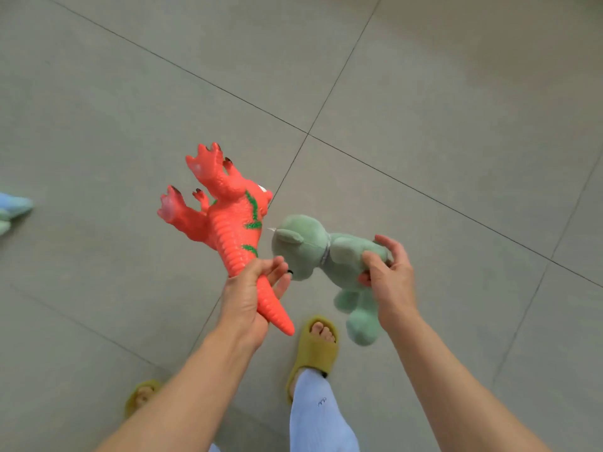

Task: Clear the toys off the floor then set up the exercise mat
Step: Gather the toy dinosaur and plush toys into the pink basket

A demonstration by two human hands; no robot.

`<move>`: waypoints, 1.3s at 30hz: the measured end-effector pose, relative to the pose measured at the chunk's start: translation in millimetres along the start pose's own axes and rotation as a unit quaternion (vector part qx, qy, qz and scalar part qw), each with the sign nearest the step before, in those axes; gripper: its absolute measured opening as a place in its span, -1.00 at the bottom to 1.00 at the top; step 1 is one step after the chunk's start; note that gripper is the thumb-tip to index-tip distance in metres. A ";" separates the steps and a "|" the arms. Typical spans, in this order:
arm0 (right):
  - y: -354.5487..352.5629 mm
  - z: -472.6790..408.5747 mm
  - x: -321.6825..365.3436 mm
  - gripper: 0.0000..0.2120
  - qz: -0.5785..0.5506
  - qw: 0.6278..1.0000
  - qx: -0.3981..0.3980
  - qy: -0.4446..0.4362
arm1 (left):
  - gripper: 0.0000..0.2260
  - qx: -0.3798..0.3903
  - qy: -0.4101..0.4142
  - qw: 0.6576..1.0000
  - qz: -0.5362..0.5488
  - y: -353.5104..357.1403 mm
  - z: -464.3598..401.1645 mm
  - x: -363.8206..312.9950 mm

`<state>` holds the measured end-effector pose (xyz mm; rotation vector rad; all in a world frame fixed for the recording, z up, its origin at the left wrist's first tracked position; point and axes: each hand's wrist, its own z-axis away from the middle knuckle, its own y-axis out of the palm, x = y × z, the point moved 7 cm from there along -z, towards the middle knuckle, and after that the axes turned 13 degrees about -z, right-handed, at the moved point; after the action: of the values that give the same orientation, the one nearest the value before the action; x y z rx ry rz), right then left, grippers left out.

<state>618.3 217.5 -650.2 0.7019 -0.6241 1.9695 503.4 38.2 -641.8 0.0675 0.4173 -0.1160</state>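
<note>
Grey floor tiles [424,93] with thin dark grout lines spread out beneath me, and I am standing on them in yellow slide slippers [315,347], the right foot forward and the left one half hidden behind my left forearm. My left hand [251,295] is wrapped around the tail of an orange rubber dinosaur [225,210], gripping it where the tail narrows, so the pointed tip sticks out below my palm toward my feet. The dinosaur hangs out in the air away from me, belly side showing, its clawed feet pointing up and left, green stripes along its flank. My right hand [388,275] holds a pale green plush bear [313,252] by the body, thumb on the near side and fingers curled over the far side. The bear lies roughly sideways in the air, its head toward the dinosaur and just beside my left fingertips, one leg dangling down near my right slipper. Both toys are off the floor. At the far left edge, a blue and green soft toy [14,208] lies on the tiles, only partly in view.
</note>
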 end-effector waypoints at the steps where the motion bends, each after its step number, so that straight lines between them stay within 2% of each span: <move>1: 15.4 15.8 -0.1 -0.75 -0.010 1.000 0.017 0.016 | -0.93 0.012 0.003 1.000 0.021 -8.1 7.1 -4.0; 5: 75.1 66.9 -4.7 -0.81 -0.018 0.994 0.086 0.069 | -0.88 0.059 -0.003 0.997 0.040 -30.4 30.0 -23.2; 7: 102.6 89.8 -9.3 -0.83 -0.024 0.990 0.109 0.086 | -0.77 0.095 -0.012 0.994 0.052 -45.4 36.7 -34.8; 11: 155.0 131.3 -14.9 -0.89 -0.012 0.983 0.153 0.105 | -0.84 0.164 -0.042 0.980 0.106 -79.3 44.0 -63.0; 14: 196.3 159.4 -18.5 -0.95 0.012 0.975 0.192 0.107 | -0.86 0.175 -0.037 0.978 0.111 -115.3 46.1 -85.4; 18: 263.0 201.7 -26.3 -0.88 0.088 0.957 0.262 0.084 | -0.85 0.164 -0.044 0.976 0.140 -178.5 43.7 -113.0; 21: 316.3 235.9 -38.2 -0.92 0.143 0.928 0.337 0.076 | -0.91 0.156 -0.047 0.976 0.145 -234.5 36.0 -131.2; 23: 350.2 256.6 -46.8 -0.93 0.174 0.904 0.383 0.075 | -0.74 0.144 -0.055 0.977 0.145 -273.0 30.4 -140.5; 24: 366.9 267.0 -50.6 -0.94 0.186 0.893 0.404 0.075 | -0.74 0.140 -0.059 0.977 0.152 -291.0 29.3 -145.5; 26: 395.8 285.2 -57.2 -0.95 0.218 0.867 0.443 0.071 | -0.89 0.113 -0.066 0.979 0.155 -323.1 29.9 -154.2; 29: 437.3 311.3 -74.3 -0.89 0.288 0.817 0.492 0.082 | -0.69 0.054 -0.062 0.981 0.178 -378.8 26.5 -163.7; 31: 460.9 327.6 -85.6 -0.84 0.313 0.792 0.514 0.100 | -0.65 0.032 -0.050 0.981 0.185 -413.1 24.3 -169.5; 32: 476.1 334.3 -89.9 -0.84 0.320 0.793 0.510 0.096 | -0.59 0.019 -0.038 0.980 0.192 -433.7 24.1 -173.6; 34: 499.7 335.4 -86.8 -0.83 0.300 0.834 0.459 0.061 | -0.54 -0.009 -0.022 0.979 0.201 -466.5 22.0 -176.3; 37: 541.2 337.0 -75.0 -0.80 0.231 0.896 0.379 -0.002 | -0.70 -0.072 -0.021 0.971 0.225 -521.0 25.4 -178.4; 39: 569.5 343.0 -71.3 -0.72 0.227 0.898 0.374 -0.036 | -0.78 -0.099 -0.022 0.963 0.250 -551.5 27.8 -179.4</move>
<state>220.5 -308.2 -537.9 1.1730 -0.0285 2.6597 282.1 -493.2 -566.2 -0.0283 0.3554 0.4225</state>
